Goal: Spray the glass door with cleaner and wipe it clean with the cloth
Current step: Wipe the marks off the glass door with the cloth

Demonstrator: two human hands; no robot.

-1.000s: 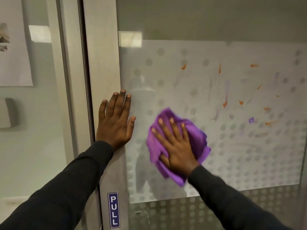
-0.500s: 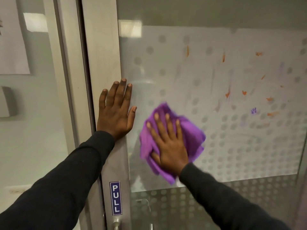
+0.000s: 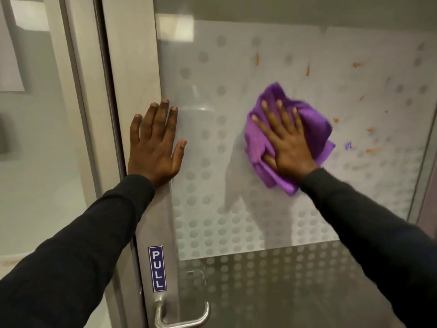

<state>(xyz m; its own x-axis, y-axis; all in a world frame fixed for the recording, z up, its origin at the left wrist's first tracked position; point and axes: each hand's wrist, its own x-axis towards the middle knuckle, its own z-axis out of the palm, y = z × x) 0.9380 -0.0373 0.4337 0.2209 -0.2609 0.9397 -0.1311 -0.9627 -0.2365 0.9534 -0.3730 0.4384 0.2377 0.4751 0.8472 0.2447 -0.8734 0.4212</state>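
Head view: right hand (image 3: 287, 143) flat, pressing cloth (image 3: 314, 121) on glass door (image 3: 236, 162); orange smears (image 3: 369, 129) beside.

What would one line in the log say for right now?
stage: wiping | right hand: flat on crumpled purple cloth against frosted dotted glass door | left hand: flat on grey metal door frame | orange smears: remain

Both arms reached forward in black sleeves; the left hand (image 3: 155, 147) lay flat, fingers spread, while the right hand (image 3: 287, 143) pressed palm-down, fingers splayed
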